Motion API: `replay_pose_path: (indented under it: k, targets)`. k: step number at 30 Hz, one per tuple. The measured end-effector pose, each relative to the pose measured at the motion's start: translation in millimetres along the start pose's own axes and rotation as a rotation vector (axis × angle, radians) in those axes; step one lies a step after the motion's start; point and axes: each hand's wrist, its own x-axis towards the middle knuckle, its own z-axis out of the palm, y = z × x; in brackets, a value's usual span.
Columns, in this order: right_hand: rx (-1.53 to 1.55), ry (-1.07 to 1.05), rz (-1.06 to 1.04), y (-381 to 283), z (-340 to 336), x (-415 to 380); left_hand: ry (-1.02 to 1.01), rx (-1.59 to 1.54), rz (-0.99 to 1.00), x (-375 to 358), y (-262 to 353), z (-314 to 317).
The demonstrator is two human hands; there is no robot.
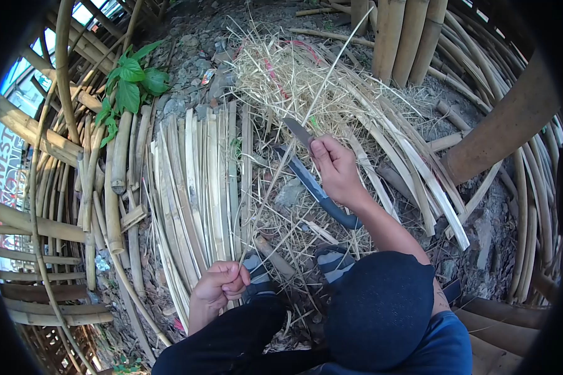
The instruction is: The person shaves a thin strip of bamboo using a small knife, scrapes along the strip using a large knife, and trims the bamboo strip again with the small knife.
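A person sits on the ground among cut bamboo. The right hand is closed around the handle of a small knife, blade pointing away from the body. The left hand is curled into a fist, pinching the near end of a thin bamboo strip that runs up past the knife — the blade meets it there. A larger blue-handled machete lies just below the knife. Flat bamboo slats lie left of the knife; straw-like shavings pile beyond it.
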Motion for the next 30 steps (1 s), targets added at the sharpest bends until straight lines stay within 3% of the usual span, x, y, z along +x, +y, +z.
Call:
replay_pose_path:
  k: [13,16,21,25,27,29,30]
  targets:
    - [-0.102,-0.005,-0.072,0,-6,-7,0.014,0.023,-0.015,-1,1,3]
    - [-0.255,-0.161,-0.149,-8,-1,-15,0.043,0.049,0.0,1,1,4]
    - [-0.174,-0.145,0.054,-12,8,-22,0.055,0.068,0.045,2,2,8]
    - [-0.22,-0.23,0.022,-15,4,-21,0.104,0.054,-0.021,-2,1,5]
    - [-0.091,-0.119,0.129,-11,1,-15,0.091,0.063,-0.033,-3,3,8]
    - [-0.235,-0.171,0.101,-18,6,-23,0.101,0.05,-0.029,-2,2,9]
    - [-0.293,-0.275,-0.047,-15,12,-34,0.113,0.042,-0.018,-1,3,9]
